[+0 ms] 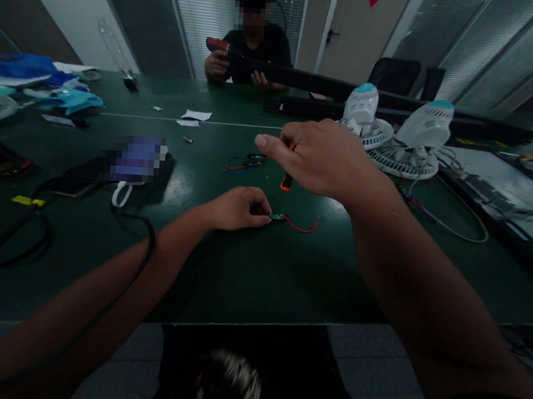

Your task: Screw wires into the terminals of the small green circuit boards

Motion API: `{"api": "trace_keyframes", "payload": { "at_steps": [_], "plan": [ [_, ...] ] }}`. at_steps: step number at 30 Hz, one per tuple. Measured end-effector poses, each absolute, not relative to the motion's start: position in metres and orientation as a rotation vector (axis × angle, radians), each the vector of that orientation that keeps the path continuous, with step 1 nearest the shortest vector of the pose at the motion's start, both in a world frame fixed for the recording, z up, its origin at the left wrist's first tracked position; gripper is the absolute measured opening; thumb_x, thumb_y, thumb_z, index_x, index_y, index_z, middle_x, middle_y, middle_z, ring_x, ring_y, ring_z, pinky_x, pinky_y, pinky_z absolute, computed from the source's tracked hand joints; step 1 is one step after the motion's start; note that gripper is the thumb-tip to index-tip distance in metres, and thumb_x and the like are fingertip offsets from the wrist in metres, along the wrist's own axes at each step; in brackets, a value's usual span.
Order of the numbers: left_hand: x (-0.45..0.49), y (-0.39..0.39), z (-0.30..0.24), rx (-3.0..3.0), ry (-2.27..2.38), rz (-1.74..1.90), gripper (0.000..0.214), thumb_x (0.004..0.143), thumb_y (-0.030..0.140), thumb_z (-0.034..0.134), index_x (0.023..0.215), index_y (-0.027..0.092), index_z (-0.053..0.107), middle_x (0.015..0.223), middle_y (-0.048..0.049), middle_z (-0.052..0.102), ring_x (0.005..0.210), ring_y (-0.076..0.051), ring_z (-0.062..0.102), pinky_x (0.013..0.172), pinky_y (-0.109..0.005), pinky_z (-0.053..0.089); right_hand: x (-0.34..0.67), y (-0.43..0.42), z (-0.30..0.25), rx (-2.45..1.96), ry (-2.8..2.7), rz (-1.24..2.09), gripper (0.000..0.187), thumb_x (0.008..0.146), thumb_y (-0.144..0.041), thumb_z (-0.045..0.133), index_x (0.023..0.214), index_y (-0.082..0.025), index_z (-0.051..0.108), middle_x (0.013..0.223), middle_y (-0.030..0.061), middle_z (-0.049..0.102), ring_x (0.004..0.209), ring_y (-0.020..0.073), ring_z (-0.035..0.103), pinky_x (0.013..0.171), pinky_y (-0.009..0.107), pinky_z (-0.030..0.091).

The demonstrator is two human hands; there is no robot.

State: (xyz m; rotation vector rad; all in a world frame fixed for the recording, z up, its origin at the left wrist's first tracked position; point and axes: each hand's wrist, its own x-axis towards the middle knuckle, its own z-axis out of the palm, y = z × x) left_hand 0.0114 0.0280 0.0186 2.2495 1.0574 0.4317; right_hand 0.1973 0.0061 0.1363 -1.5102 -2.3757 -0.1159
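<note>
My left hand (239,208) rests on the dark green table (253,271), its fingers pinched on a small green circuit board (276,216) that has a red wire (303,227) curling off to the right. Raised above it, my right hand (316,157) is closed round a tool with a black and orange-red handle (287,180), tip pointing down towards the board. A little farther back lies a bundle of blue, red and black wires (244,164).
Two white small fans (405,142) with loose wiring lie at the right. Across the table a person (253,48) holds a red power tool (218,46) against a long black bar. Blue cloths (65,97), paper scraps (194,117) and a black cable (43,234) lie at the left.
</note>
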Motion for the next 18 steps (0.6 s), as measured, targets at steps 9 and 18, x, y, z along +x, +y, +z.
{"api": "trace_keyframes", "payload": {
  "at_steps": [9, 18],
  "plan": [
    [0.0119, 0.0264, 0.0217, 2.291, 1.078, 0.390, 0.019, 0.083, 0.035, 0.070, 0.094, 0.018, 0.073, 0.088, -0.0010, 0.069, 0.080, -0.016, 0.062, 0.074, -0.029, 0.047, 0.1974, 0.0078, 0.1340, -1.556, -2.353, -0.161, 0.054, 0.099, -0.062, 0.049, 0.122, -0.018, 0.071, 0.109, 0.0149, 0.076, 0.100, 0.0331, 0.069, 0.083, 0.042, 0.049],
    [0.0125, 0.0255, 0.0237, 2.261, 1.102, 0.360, 0.021, 0.084, 0.035, 0.070, 0.095, 0.018, 0.072, 0.088, -0.0014, 0.068, 0.078, -0.016, 0.062, 0.074, -0.030, 0.047, 0.1961, 0.0079, 0.1338, -1.591, -2.307, -0.191, 0.045, 0.104, -0.048, 0.044, 0.128, -0.017, 0.067, 0.112, 0.0153, 0.075, 0.103, 0.0335, 0.070, 0.084, 0.045, 0.051]
  ]
}}
